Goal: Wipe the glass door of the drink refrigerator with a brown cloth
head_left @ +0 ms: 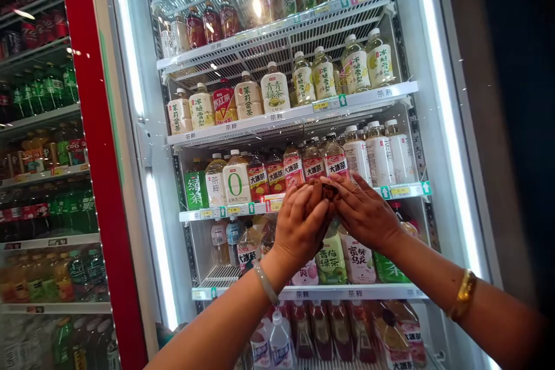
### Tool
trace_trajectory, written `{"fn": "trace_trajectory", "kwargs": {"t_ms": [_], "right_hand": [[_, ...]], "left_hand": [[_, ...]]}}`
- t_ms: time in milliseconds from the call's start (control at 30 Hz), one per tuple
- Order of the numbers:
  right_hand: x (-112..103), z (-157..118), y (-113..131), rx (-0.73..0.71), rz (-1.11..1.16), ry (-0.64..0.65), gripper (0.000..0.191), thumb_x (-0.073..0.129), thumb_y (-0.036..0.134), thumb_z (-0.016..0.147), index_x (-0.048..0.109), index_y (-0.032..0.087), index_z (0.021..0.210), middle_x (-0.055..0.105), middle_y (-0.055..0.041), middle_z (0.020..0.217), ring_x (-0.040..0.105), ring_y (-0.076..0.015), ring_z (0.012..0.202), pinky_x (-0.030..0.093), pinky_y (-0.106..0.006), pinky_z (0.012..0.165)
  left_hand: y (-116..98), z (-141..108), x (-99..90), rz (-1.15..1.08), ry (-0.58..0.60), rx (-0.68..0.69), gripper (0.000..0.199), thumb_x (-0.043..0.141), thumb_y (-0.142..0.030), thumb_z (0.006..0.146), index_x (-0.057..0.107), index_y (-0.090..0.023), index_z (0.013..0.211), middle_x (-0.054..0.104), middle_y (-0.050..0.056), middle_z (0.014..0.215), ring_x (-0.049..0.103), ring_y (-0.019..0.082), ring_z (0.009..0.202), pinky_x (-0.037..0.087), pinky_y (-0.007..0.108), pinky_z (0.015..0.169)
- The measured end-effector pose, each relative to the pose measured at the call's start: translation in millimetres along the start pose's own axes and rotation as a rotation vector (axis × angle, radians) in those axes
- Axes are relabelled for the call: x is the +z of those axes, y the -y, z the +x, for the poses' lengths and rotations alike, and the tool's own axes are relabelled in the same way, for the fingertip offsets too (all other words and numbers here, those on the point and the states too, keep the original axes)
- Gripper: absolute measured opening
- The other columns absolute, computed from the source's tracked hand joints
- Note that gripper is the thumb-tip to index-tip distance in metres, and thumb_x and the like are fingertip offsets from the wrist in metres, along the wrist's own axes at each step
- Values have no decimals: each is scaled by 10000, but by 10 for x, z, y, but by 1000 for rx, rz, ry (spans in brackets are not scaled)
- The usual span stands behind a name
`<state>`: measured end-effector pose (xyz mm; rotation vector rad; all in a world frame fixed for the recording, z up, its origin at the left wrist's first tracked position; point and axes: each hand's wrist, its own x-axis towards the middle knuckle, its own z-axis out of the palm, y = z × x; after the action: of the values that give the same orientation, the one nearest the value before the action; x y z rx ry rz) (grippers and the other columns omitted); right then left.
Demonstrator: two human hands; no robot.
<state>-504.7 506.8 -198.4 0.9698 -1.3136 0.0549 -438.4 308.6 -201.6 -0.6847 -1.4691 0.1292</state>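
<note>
My left hand (299, 222) is raised in the middle of the view, its fingers curled round a dark brown crumpled cloth (321, 191). My right hand (368, 214) meets it from the other side, fingers and thumb pressed on the same cloth. Most of the cloth is hidden by the fingers, and its exact kind is hard to make out. Both hands are in front of a lit drinks cooler, level with a shelf of red-labelled tea bottles (336, 156). A pale bangle (266, 282) circles the left wrist; a gold bracelet (463, 295) is on the right forearm.
White wire shelves with label strips (295, 117) hold several rows of bottled drinks. Light reflections suggest glass in front. A red frame (97, 144) divides this cooler from another on the left, stocked with green bottles (45, 92). Bright light strips (437, 69) run up the sides.
</note>
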Motion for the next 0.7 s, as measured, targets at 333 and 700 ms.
{"fn": "trace_trajectory", "kwargs": {"t_ms": [333, 700], "right_hand": [[-23, 26, -3, -2, -10, -9, 414, 558, 149, 990, 613, 107, 1398, 542, -124, 1586, 445, -262, 1534, 218, -524, 1364], [-19, -2, -5, 10, 31, 50, 693, 521, 195, 1009, 273, 147, 1654, 472, -97, 1641, 400, -275, 1559, 270, -576, 1335]], "left_hand": [[385, 286, -186, 80, 46, 84, 317, 755, -244, 908, 677, -242, 1214, 668, 155, 1367, 625, 301, 1349, 509, 551, 1176], [336, 44, -256, -62, 211, 391, 255, 743, -339, 925, 702, -324, 1176, 722, 71, 1309, 678, 265, 1278, 529, 492, 1170]]}}
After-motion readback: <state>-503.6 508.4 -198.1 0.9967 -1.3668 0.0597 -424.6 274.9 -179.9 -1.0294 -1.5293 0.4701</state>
